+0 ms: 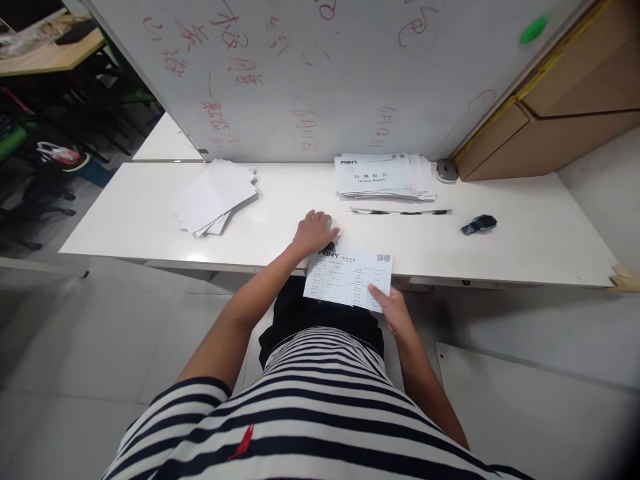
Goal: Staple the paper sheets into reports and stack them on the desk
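Note:
A printed report sheet (347, 277) lies at the near edge of the white table (525, 247), overhanging it. My right hand (387, 307) pinches the sheet's lower right corner. My left hand (314, 231) rests curled over a small dark object (329, 247) at the sheet's top left corner; only a sliver of that object shows. A stack of printed reports (380, 177) lies at the back of the table, right of centre. A fanned pile of blank white sheets (215, 197) lies at the back left.
A long thin dark strip (400, 212) lies in front of the report stack. A small blue-black device (479, 224) sits to the right. A whiteboard (325, 67) with red writing stands behind the table. A wooden cabinet (565, 127) stands at the right.

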A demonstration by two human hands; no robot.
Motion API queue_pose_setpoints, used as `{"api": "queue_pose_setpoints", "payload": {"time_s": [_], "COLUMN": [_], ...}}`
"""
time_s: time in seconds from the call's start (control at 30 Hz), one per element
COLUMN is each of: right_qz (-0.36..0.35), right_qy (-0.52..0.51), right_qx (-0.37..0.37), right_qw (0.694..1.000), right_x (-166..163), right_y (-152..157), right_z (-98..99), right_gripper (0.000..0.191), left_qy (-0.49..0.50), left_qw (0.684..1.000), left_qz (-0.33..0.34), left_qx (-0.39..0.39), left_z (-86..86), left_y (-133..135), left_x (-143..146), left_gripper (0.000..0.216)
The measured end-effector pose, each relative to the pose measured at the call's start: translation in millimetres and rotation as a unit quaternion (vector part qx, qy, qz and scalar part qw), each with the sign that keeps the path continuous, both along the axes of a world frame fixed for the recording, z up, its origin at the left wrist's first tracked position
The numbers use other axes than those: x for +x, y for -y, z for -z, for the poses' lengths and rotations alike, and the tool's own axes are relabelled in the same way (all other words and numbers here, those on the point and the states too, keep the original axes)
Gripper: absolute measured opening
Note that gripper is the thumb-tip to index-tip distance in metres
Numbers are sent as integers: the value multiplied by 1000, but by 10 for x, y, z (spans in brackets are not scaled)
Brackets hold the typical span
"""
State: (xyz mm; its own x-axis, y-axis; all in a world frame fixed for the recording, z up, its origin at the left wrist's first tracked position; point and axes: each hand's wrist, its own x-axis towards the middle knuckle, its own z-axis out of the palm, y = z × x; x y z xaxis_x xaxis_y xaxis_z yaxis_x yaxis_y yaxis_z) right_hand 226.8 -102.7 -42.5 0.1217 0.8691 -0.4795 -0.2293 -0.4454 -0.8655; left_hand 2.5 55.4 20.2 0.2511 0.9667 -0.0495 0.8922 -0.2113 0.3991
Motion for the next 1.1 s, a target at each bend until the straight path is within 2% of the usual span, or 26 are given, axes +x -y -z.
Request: {"api": "queue_pose_setpoints", "payload": {"time_s": [0.1,0.2,0.27,0.37,0.4,0.47,0.57,0.63,0.73,0.8,0.97,1.1], "right_qz": [0,0,-2,1,4,10,16,13,5,5,17,40], "right_qy": [-10,-5,3,9,7,-2,-7,6,27,32,61,14], "right_qx": [3,0,0,8,11,15,26,25,21,25,17,45], "right_qw": [1000,1000,1000,1000,1000,1000,1000,1000,999,999,998,998], "right_x": [-20,-28,-34,-54,-63,-81,-101,-94,-18,82,381,468], "right_y": [22,39,46,46,43,37,27,23,20,25,69,91], "right_z": [-36,-62,-79,-115,-129,-157,-190,-204,-219,-239,-388,-547], "right_gripper": [46,45,47,50,50,49,48,49,50,50,49,51], "left_qy": [84,198,275,337,334,282,165,127,129,138,147,152], "left_qw": [996,979,960,932,929,945,979,988,988,987,983,976], "left_qz": [-26,-40,-51,-67,-65,-37,32,49,34,11,-34,-98], "left_qx": [-20,-23,12,116,143,162,112,76,72,81,101,125], "left_z": [-18,-45,-96,-211,-244,-268,-166,-32,151,214,236,259], "left_y": [-23,7,80,261,327,439,512,508,479,471,501,518], "left_x": [-80,-129,-143,-184,-216,-309,-482,-573,-632,-632,-623,-653], "left_gripper": [50,45,40,41,41,34,39,40,31,30,29,28]}}
